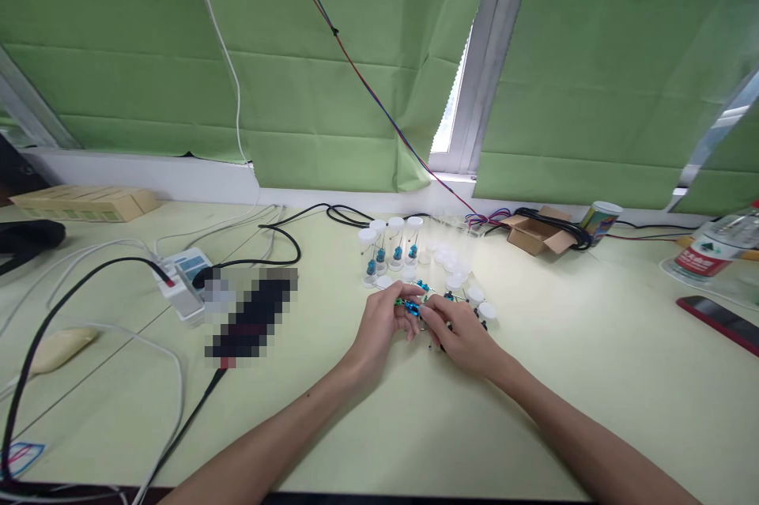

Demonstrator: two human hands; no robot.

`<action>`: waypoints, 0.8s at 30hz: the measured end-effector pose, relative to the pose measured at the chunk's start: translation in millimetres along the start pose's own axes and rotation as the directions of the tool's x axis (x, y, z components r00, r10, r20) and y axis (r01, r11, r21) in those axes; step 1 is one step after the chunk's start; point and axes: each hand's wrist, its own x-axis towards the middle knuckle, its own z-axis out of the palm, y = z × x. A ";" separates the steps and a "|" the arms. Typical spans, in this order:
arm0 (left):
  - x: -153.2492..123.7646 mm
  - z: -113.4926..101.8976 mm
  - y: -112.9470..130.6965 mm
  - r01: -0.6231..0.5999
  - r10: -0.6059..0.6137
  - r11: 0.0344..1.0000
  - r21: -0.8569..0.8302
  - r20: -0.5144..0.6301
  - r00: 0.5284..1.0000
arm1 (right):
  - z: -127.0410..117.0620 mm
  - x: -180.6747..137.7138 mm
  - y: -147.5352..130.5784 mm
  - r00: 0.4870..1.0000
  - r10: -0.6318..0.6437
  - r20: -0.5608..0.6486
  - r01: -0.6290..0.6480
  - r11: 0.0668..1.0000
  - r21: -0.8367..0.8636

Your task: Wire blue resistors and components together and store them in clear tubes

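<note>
**A:** ok what's in the hands, and why hold it like that?

**B:** It's a little blue-and-green piece (pixel 412 307), right between the two hands near the front of all the bits on the bench (pixel 332 426). Left hand (pixel 376 323) has its fingers curled around it, and the right hand (pixel 462 333) looks to be pinching the blue end between thumb and fingertip. My guess is one side steadies while the other does the fine work, since it's so tiny.

**A:** And the stuff around it?

**B:** Some loose blue parts (pixel 422 285) lie just past the fingers (a few darker bits are half hidden by the right hand, can't make those out). Behind them stand clear tubes (pixel 413 240), upright with white caps and something blue inside each. Probably parked there to be reachable but clear of the elbows. More clear containers (pixel 444 260) sit to the right, too washed out to tell what's in them.

**A:** Further out?

**B:** Open cardboard box (pixel 535 236) at the back with black cable on it, power strip (pixel 188 284) on the left, phone (pixel 720 323) far right. All well apart from the hands, which I'd say leaves elbow room.
</note>
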 end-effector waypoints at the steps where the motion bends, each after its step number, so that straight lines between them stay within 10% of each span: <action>1: -0.2 -0.1 0.0 0.001 -0.001 1.000 0.001 0.003 1.000 | -0.1 0.1 -0.3 1.000 0.000 -0.001 0.000 1.000 -0.002; 24: -0.5 -0.9 0.4 -0.001 0.001 1.000 -0.002 0.020 1.000 | -0.8 0.2 -1.4 1.000 -0.014 0.013 0.014 1.000 -0.010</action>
